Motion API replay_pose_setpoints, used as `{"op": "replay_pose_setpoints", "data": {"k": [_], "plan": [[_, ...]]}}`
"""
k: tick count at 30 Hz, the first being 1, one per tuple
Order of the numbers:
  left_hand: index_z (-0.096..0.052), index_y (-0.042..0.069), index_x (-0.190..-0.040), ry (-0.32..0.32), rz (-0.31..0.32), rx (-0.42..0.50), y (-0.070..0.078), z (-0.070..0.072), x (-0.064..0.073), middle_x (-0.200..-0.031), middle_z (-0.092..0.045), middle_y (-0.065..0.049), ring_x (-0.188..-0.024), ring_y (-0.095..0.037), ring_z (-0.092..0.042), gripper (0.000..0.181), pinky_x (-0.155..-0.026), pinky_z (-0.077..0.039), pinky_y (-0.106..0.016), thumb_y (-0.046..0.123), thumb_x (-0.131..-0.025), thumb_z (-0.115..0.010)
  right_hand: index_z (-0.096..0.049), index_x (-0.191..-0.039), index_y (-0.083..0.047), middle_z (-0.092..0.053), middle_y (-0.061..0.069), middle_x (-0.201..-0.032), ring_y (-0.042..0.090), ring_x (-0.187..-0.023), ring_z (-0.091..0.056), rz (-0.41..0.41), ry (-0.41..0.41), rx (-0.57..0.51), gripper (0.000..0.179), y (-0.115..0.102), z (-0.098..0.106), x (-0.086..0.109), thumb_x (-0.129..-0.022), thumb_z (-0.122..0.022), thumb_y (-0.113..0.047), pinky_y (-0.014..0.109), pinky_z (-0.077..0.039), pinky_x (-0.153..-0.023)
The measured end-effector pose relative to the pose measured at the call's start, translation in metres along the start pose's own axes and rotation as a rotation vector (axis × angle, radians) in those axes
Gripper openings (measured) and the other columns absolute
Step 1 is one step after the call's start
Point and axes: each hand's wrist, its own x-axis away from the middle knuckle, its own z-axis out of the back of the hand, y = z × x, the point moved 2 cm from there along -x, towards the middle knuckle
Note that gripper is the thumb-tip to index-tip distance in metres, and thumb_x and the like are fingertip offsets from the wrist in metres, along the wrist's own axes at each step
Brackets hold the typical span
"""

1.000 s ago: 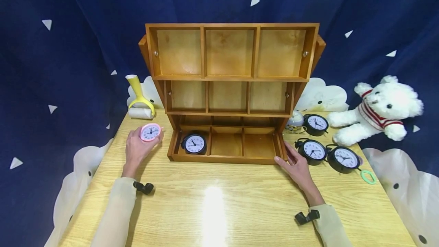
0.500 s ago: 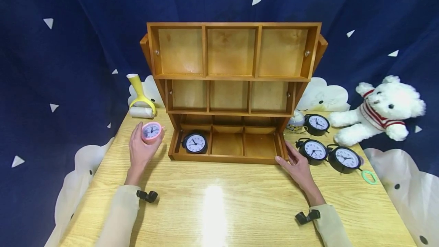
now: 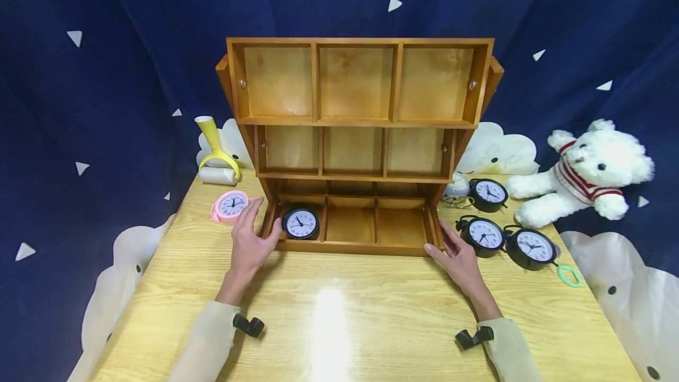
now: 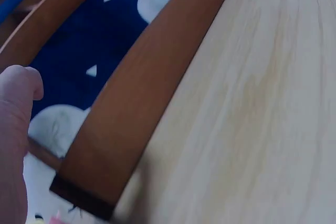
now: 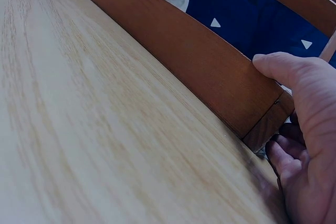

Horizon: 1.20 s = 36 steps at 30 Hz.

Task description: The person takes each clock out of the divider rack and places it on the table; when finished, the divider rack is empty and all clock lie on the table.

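Observation:
A brown wooden three-tier shelf (image 3: 361,121) stands on the table, each tier split into compartments. A black alarm clock (image 3: 300,224) lies face up in the bottom left compartment. My left hand (image 3: 253,246) is at the left front corner of the bottom tier, thumb and fingers spread apart. In the left wrist view its thumb (image 4: 17,93) is off the wood. A pink alarm clock (image 3: 232,204) sits on the table just beyond that hand. My right hand (image 3: 461,265) grips the right front corner of the bottom tier, thumb on the front edge, fingers curled behind the side.
Right of the shelf are several black alarm clocks (image 3: 485,236), a green ring (image 3: 569,276) and a white teddy bear (image 3: 599,173). A clear lidded object (image 3: 456,187) is partly hidden behind the shelf. A yellow-handled lint roller (image 3: 217,158) stands at the back left.
My left hand has let go of the pink alarm clock, which now sits on the table, and has moved right to the shelf's left corner. The right hand has stayed in place.

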Motion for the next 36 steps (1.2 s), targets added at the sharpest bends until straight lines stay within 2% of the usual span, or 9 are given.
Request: {"op": "replay_pose_setpoints", "data": {"k": [7, 10, 18, 25, 36], "plan": [[-0.059, -0.002, -0.141, -0.266, 0.112, -0.075, 0.019, -0.013, -0.006, -0.138, -0.064, -0.023, -0.128, -0.041, -0.060, 0.070, -0.110, -0.050, -0.055, 0.028, -0.083, -0.085, -0.039, -0.161, -0.009, -0.034, 0.016, -0.167, 0.038, -0.151, -0.034, 0.013, 0.006, -0.011, 0.075, 0.002, 0.000, 0.000, -0.097, -0.077, -0.019, 0.007, -0.034, -0.109], [-0.057, -0.003, -0.143, -0.340, 0.154, -0.106, 0.022, -0.017, -0.007, -0.140, -0.061, -0.026, -0.128, -0.043, -0.059, 0.075, -0.109, -0.051, -0.056, 0.032, -0.083, -0.086, -0.038, -0.162, -0.010, -0.033, 0.016, -0.167, 0.038, -0.151, -0.034, 0.019, -0.001, -0.022, 0.075, 0.002, 0.000, 0.000, -0.097, -0.077, -0.018, 0.007, -0.034, -0.109], [-0.057, -0.005, -0.143, -0.420, 0.216, -0.164, 0.023, -0.023, -0.008, -0.139, -0.061, -0.026, -0.128, -0.043, -0.059, 0.082, -0.109, -0.051, -0.055, 0.039, -0.081, -0.088, -0.038, -0.162, -0.009, -0.032, 0.016, -0.168, 0.039, -0.151, -0.033, 0.021, -0.003, -0.037, 0.076, 0.002, 0.000, 0.000, -0.097, -0.078, -0.017, 0.008, -0.034, -0.110], [-0.052, -0.009, -0.145, -0.535, 0.266, -0.257, 0.030, -0.027, -0.008, -0.141, -0.057, -0.034, -0.128, -0.050, -0.058, 0.095, -0.106, -0.052, -0.059, 0.050, -0.080, -0.088, -0.038, -0.162, -0.010, -0.032, 0.016, -0.168, 0.039, -0.151, -0.033, 0.015, -0.003, -0.035, 0.077, 0.003, 0.000, -0.001, -0.097, -0.078, -0.018, 0.007, -0.035, -0.109], [-0.059, -0.015, -0.133, -0.654, 0.317, -0.335, 0.037, -0.037, -0.016, -0.122, -0.067, -0.033, -0.110, -0.045, -0.067, 0.096, -0.094, -0.060, -0.054, 0.056, -0.075, -0.090, -0.039, -0.161, -0.010, -0.033, 0.015, -0.167, 0.037, -0.151, -0.034, 0.005, -0.002, -0.038, 0.076, 0.001, 0.000, 0.001, -0.097, -0.078, -0.018, 0.008, -0.035, -0.110]]}}
